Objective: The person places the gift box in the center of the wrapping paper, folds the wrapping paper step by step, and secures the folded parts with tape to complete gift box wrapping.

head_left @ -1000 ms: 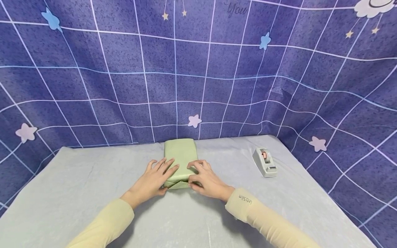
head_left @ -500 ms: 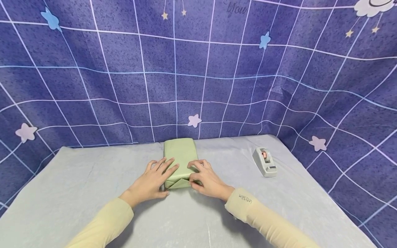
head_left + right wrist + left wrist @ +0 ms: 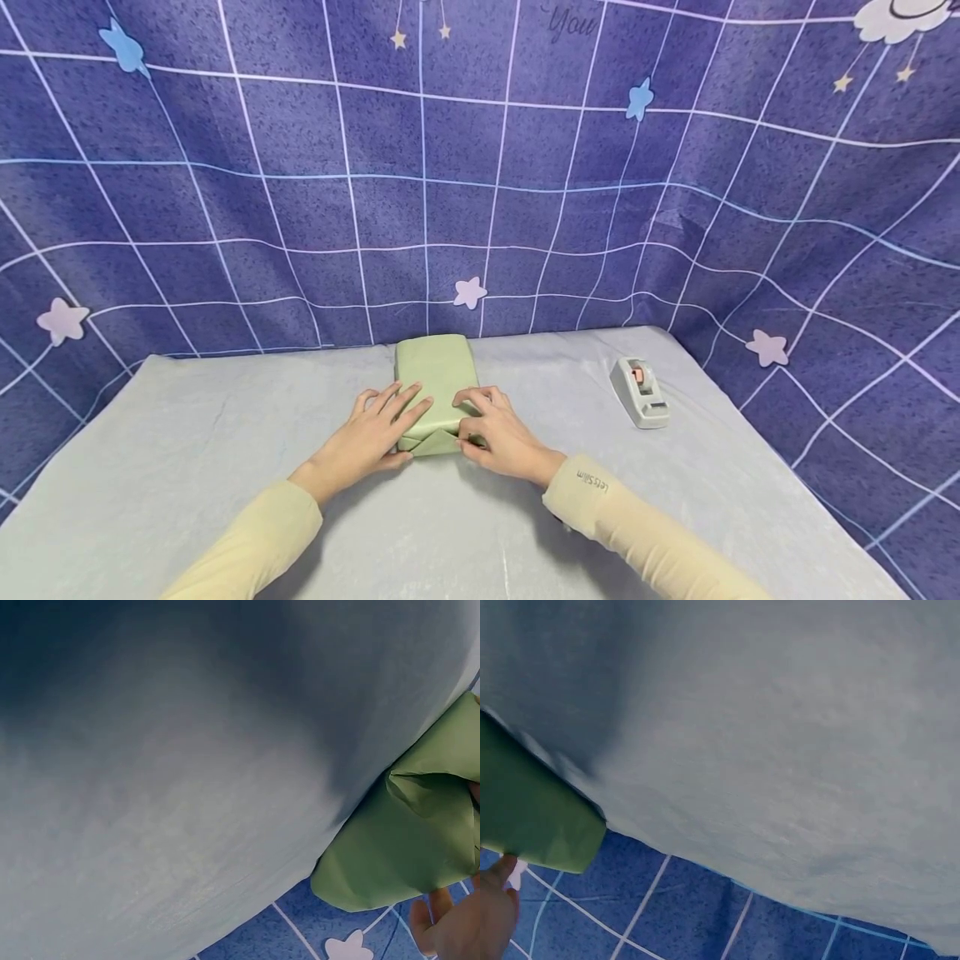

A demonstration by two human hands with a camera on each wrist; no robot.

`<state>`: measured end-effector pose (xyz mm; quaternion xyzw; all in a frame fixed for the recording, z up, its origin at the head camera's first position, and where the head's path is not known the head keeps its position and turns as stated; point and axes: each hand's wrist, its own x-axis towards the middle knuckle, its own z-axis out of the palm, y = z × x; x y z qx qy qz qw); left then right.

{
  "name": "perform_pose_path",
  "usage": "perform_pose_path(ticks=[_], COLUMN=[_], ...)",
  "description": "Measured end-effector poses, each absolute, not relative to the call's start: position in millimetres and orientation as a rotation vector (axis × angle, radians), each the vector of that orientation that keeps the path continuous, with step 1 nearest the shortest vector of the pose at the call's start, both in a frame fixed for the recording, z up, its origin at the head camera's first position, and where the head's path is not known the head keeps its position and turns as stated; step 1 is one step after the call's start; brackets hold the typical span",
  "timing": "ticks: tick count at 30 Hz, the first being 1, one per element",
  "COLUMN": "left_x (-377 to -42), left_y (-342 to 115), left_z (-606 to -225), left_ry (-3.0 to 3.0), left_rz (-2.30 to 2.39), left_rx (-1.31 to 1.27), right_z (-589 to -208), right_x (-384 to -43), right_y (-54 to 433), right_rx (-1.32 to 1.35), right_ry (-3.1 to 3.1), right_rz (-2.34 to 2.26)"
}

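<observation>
A box-shaped package wrapped in light green paper lies at the back middle of the table. At its near end the paper is folded into a pointed flap. My left hand rests spread fingers on the top's left side, with the thumb at the near left corner. My right hand holds the near right corner, fingers bent over the top and thumb against the end. In the right wrist view the green package shows a loose fold at its end; the left wrist view shows its plain side.
A white tape dispenser stands to the right of the package. Grey cloth covers the table. Behind and at the right hangs a blue curtain with a grid and stars, close against the table's back edge.
My left thumb came away from the package's near end, then moved back in at its corner. The end flap is more exposed than before. My right hand has barely moved.
</observation>
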<state>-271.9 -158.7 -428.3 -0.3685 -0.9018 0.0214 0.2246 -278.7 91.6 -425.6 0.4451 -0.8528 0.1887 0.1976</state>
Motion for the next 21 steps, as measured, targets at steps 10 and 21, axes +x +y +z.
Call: perform_pose_path(ticks=[10, 21], left_x=[-274, -274], left_y=[-149, -145], left_z=[-431, -424], left_ry=[-2.493, -2.529], left_rz=[-0.197, -0.299], left_rx=[-0.891, -0.853], right_z=[-423, -422], right_x=[-277, -282], right_y=[89, 92], right_rx=[1.177, 1.128], right_ry=[-2.423, -2.426], right_rz=[0.546, 0.643])
